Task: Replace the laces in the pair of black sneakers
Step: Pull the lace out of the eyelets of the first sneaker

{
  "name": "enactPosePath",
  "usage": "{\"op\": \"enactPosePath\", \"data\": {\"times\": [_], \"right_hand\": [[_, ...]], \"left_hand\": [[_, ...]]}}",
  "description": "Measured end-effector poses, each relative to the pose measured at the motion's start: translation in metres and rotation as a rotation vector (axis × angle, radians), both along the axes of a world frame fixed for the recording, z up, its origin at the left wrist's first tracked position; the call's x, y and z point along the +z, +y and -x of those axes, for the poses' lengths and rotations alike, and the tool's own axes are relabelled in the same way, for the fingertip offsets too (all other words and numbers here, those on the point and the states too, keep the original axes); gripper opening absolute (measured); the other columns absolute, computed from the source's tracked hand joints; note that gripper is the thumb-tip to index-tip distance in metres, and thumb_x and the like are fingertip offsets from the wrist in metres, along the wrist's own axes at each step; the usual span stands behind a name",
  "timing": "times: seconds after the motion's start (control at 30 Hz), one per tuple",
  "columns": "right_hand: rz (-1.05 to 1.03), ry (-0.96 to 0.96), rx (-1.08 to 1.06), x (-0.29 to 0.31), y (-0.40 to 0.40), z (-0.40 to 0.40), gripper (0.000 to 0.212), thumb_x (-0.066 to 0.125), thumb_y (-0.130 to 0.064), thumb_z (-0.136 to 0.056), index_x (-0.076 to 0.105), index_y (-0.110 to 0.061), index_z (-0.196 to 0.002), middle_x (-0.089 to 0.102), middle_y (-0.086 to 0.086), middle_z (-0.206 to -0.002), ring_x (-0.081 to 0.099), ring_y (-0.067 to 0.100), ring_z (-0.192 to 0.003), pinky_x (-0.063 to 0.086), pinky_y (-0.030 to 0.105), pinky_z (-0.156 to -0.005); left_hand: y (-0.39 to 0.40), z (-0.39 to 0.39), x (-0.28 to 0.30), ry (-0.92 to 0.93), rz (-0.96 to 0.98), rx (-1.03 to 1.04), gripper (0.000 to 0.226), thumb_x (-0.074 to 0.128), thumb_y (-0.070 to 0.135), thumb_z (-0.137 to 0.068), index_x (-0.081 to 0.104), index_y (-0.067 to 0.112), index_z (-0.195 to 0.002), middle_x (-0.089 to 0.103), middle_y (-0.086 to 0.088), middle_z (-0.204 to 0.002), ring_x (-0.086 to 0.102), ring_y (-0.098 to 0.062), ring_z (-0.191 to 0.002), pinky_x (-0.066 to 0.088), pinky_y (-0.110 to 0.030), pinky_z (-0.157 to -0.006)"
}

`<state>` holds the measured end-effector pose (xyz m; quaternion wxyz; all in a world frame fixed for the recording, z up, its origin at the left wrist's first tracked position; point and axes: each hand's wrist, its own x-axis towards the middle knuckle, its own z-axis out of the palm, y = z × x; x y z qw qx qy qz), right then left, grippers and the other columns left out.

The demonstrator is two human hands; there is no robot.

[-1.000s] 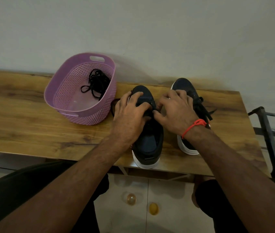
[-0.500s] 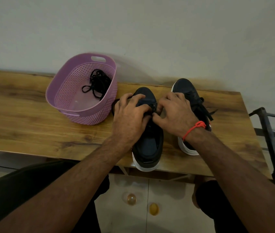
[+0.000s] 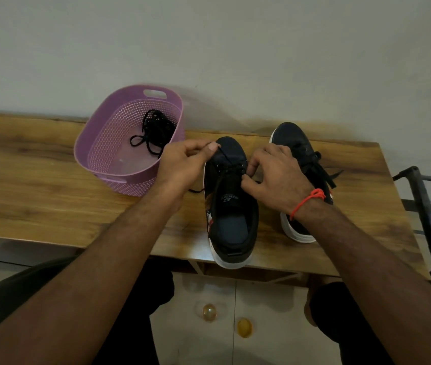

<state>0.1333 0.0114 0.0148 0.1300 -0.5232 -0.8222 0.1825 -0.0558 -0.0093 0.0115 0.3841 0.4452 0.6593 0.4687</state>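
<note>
Forearms came up from the bottom edge of my feed, both bare, the right one with a thin red thread bracelet [image 3: 306, 201] at its wrist. Nearest me stood the left black sneaker with the white sole [image 3: 231, 219], its heel at the front edge of the long wooden table [image 3: 38, 196] and its toe pointing away. My right hand [image 3: 275, 177] sat on the right side of that shoe's upper, thumb and forefinger curled together at the eyelets and pinching the thin black lace [image 3: 226, 164] there. My left hand [image 3: 185, 164] was lifted just left of the shoe's toe, thumb and forefinger closed on the same lace, which ran taut from the eyelets up to those fingertips. A loose end of lace lay on the wood below the left wrist, beside the shoe.

Under and beyond the right hand stood the second black sneaker with its white sole [image 3: 298, 146], still laced, partly hidden by the hand and wrist. Just left of the left hand, nearly touching it, sat the oval lilac perforated plastic basket [image 3: 98, 159], and inside it, toward its far end, lay a bundle of black laces [image 3: 156, 130]. Farthest off was the plain pale wall [image 3: 235, 48]; well to the right of the right forearm a dark metal frame [image 3: 425, 206] showed.
</note>
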Motion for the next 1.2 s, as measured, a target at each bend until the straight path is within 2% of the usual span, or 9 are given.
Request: {"op": "enactPosePath", "data": {"times": [0.1, 0.23, 0.33, 0.63, 0.73, 0.8, 0.87, 1.03, 1.2], "right_hand": [[0.005, 0.006, 0.001, -0.001, 0.000, 0.000, 0.016, 0.064, -0.035, -0.088, 0.053, -0.023, -0.089, 0.047, -0.005, -0.110, 0.036, 0.023, -0.122, 0.033, 0.037, -0.102], [-0.001, 0.009, 0.005, -0.001, 0.001, -0.001, 0.017, 0.065, -0.035, -0.086, 0.051, -0.024, -0.088, 0.047, -0.004, -0.110, 0.037, 0.023, -0.120, 0.035, 0.038, -0.101], [-0.001, 0.018, 0.010, -0.002, 0.001, -0.002, 0.018, 0.064, -0.035, -0.087, 0.052, -0.023, -0.088, 0.049, -0.004, -0.110, 0.038, 0.022, -0.117, 0.033, 0.034, -0.097], [-0.001, 0.023, 0.018, -0.004, 0.001, 0.001, 0.017, 0.064, -0.034, -0.087, 0.051, -0.022, -0.088, 0.050, -0.003, -0.109, 0.039, 0.021, -0.113, 0.033, 0.031, -0.093], [0.004, 0.030, 0.013, -0.004, 0.000, 0.000, 0.016, 0.065, -0.032, -0.087, 0.051, -0.023, -0.087, 0.049, -0.003, -0.109, 0.038, 0.021, -0.113, 0.035, 0.033, -0.095], [0.010, 0.040, 0.014, -0.004, 0.000, 0.000, 0.016, 0.065, -0.031, -0.087, 0.051, -0.023, -0.088, 0.048, -0.003, -0.109, 0.038, 0.020, -0.112, 0.034, 0.033, -0.095], [0.012, 0.037, 0.016, -0.004, 0.000, 0.000, 0.016, 0.064, -0.031, -0.088, 0.051, -0.022, -0.089, 0.049, -0.003, -0.111, 0.038, 0.020, -0.112, 0.033, 0.031, -0.095], [-0.003, 0.037, 0.020, -0.004, 0.000, 0.002, 0.017, 0.064, -0.032, -0.087, 0.051, -0.022, -0.088, 0.050, -0.001, -0.111, 0.039, 0.020, -0.111, 0.038, 0.035, -0.096], [0.007, 0.057, 0.020, -0.003, -0.002, 0.000, 0.016, 0.065, -0.030, -0.088, 0.052, -0.020, -0.089, 0.050, 0.001, -0.114, 0.039, 0.021, -0.114, 0.039, 0.038, -0.098]], "left_hand": [[-0.001, -0.003, -0.006, 0.003, 0.071, 0.055, 0.022, 0.064, 0.017, -0.097, 0.071, 0.023, -0.116, 0.070, 0.013, -0.111, 0.065, -0.006, -0.105, 0.053, -0.015, -0.083], [-0.005, -0.011, -0.015, 0.695, -0.199, -0.209, 0.040, 0.059, 0.031, -0.084, 0.070, 0.032, -0.122, 0.055, 0.003, -0.142, 0.045, -0.023, -0.135, 0.037, -0.050, -0.114], [-0.013, -0.022, -0.017, 0.917, -0.162, -0.315, 0.028, 0.066, 0.035, -0.091, 0.073, 0.031, -0.118, 0.041, 0.000, -0.156, 0.022, -0.029, -0.148, 0.024, -0.055, -0.118], [-0.013, -0.020, -0.019, 0.899, -0.132, -0.309, 0.015, 0.073, 0.038, -0.088, 0.077, 0.031, -0.101, 0.050, 0.007, -0.148, 0.028, -0.025, -0.143, 0.027, -0.051, -0.114], [-0.004, -0.010, -0.008, 0.627, -0.211, -0.055, 0.003, 0.071, 0.025, -0.089, 0.072, 0.023, -0.088, 0.065, 0.008, -0.117, 0.055, -0.010, -0.112, 0.047, -0.031, -0.099], [0.001, 0.000, 0.005, 0.446, -0.181, 0.097, 0.002, 0.067, 0.020, -0.092, 0.067, 0.021, -0.094, 0.067, 0.007, -0.111, 0.056, -0.001, -0.100, 0.042, -0.004, -0.084], [0.002, 0.007, 0.008, 0.477, -0.151, 0.081, 0.019, 0.066, 0.019, -0.094, 0.067, 0.019, -0.113, 0.066, 0.006, -0.118, 0.055, -0.003, -0.104, 0.036, 0.002, -0.081], [-0.010, -0.013, -0.009, 0.834, -0.168, -0.297, 0.024, 0.069, 0.028, -0.090, 0.073, 0.026, -0.113, 0.048, -0.004, -0.149, 0.028, -0.029, -0.147, 0.024, -0.051, -0.120], [-0.015, -0.027, -0.019, 0.913, -0.090, -0.339, 0.021, 0.067, 0.034, -0.093, 0.073, 0.026, -0.111, 0.041, 0.000, -0.156, 0.015, -0.027, -0.152, 0.019, -0.050, -0.120]]}}
